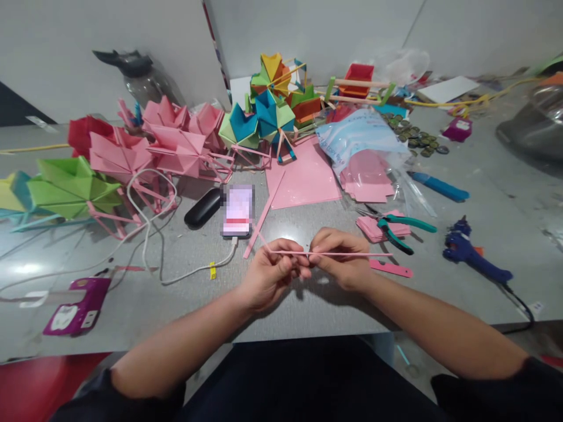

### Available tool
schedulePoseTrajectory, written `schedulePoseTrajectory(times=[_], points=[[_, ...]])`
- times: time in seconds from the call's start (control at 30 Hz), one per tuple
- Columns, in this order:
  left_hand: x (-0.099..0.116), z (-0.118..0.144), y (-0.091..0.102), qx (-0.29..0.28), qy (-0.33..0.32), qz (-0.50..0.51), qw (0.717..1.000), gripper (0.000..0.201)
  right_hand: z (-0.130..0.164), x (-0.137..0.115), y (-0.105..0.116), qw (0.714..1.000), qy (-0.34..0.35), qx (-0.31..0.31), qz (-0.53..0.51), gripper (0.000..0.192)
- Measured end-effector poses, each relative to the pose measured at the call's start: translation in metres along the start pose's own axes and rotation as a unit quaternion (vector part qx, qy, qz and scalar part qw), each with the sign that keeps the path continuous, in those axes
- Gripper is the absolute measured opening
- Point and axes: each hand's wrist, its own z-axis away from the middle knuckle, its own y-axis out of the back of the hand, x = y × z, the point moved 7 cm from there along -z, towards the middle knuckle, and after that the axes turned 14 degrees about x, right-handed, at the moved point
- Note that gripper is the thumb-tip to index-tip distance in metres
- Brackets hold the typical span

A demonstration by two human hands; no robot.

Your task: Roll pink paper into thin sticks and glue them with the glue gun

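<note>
Between the fingertips of my left hand (275, 272) and my right hand (341, 258) runs a thin pink paper strip (352, 254), seen edge-on. Both hands pinch it near its middle, close together above the table. At the left end the strip bends away past my left fingers. Just left of that hand another pink strip (266, 214) lies slanting, its upper end on a pink sheet (303, 179). Beyond my right hand lie green-handled pliers (396, 228) on a small stack of pink paper pieces (369, 228). A pink strip with holes (391, 268) pokes out beside my right wrist.
Folded paper wheel models (171, 143) crowd the back left. A phone (237, 211) on a white cable (160, 275) lies beside a black case (204, 208). At right are a glue gun (475, 252), a blue cutter (442, 186) and a plastic bag (360, 138). A purple box (77, 308) sits at left.
</note>
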Motion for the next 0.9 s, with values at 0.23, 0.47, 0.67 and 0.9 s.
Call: schedulePoseTrajectory(times=[0.23, 0.47, 0.67, 0.9], points=[[-0.005, -0.002, 0.004, -0.009, -0.052, -0.015, 0.998, 0.034, 0.004, 0.003, -0.006, 0.999, -0.014, -0.03, 0.021, 0.005], [-0.006, -0.001, 0.008, -0.002, -0.048, -0.086, 0.995, 0.042, 0.003, 0.002, -0.007, 0.998, -0.014, -0.052, 0.042, 0.007], [-0.007, 0.0, 0.007, -0.019, -0.03, -0.105, 0.994, 0.045, 0.004, 0.005, -0.008, 0.996, -0.054, -0.069, 0.006, 0.008], [-0.001, 0.0, 0.006, -0.019, -0.004, -0.129, 0.991, 0.045, 0.011, 0.034, -0.002, 0.955, -0.268, -0.058, -0.111, 0.019]])
